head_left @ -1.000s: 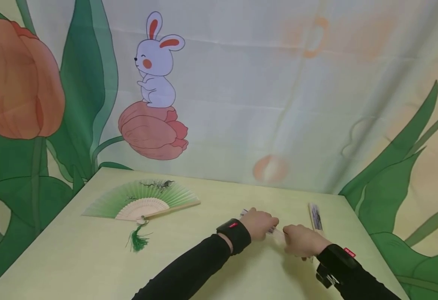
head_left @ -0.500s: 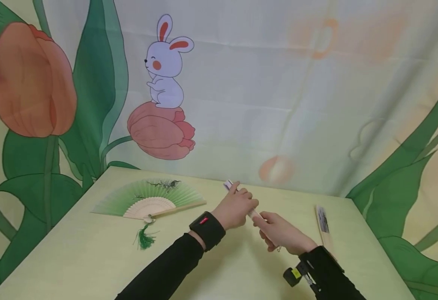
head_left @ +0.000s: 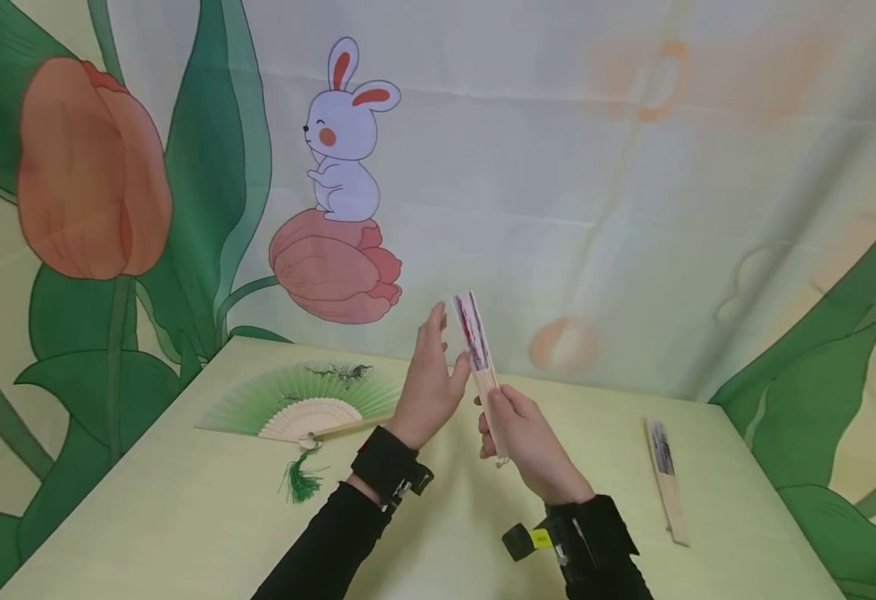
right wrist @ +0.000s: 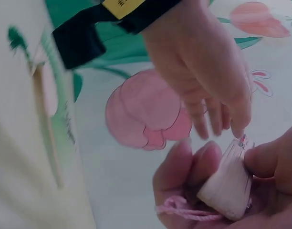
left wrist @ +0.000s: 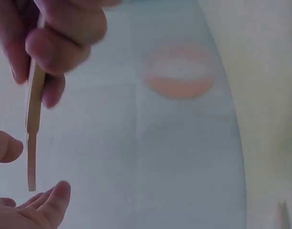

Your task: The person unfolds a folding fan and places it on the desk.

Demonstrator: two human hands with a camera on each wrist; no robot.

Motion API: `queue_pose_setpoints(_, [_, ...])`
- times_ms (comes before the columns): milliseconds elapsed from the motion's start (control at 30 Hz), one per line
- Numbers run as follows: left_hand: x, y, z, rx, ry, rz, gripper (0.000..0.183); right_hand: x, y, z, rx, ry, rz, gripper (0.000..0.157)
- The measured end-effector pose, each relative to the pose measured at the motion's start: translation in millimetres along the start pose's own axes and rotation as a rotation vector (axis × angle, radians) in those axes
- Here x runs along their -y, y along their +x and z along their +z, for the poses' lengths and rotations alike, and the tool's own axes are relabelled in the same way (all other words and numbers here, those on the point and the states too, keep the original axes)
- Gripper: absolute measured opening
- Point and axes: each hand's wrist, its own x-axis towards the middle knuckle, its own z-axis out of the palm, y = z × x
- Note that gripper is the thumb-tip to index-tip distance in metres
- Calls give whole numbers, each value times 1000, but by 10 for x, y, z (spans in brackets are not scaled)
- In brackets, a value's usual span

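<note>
Folded fan gripped low by the right hand, fingers curled; the fan's top is held beside the left hand, fingers straight and empty. Below the gripping fingers, a yellow label is seen, unreadable.

Left hand straight-fingered, right hand gripping.

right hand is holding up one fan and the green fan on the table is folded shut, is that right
Not quite: the green fan isn't folded shut; the head view shows it spread open on the table. The right hand is indeed holding up one fan.
</note>
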Motion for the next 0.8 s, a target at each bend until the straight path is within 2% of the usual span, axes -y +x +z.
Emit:
queue_pose_setpoints(133, [-1,-36,-47,17,-325,-211,58,43,95,159,-39,115,-71,33])
queue_pose_setpoints(200, [20,-72,-58,50,-427,-273,46,62,131,217,-44,154,-104,35])
queue_pose_setpoints(267, [47,-115,-64,78,-485,-304,36,67,150,253,-56,180,-122,35])
queue_pose_setpoints(333, [67,-154,-54,95,-502,-316,32,54,159,262,-76,190,-126,34])
queue_pose_setpoints(500, [116,-189,-23,107,-460,-325,27,-18,169,214,-93,176,-113,32])
queue_pose_setpoints(667, [168,-152,-64,140,-474,-338,26,-28,207,165,-84,89,-128,34])
queue_pose_setpoints(800, [160,-150,-60,164,-496,-356,25,-15,215,119,-112,0,-129,34])
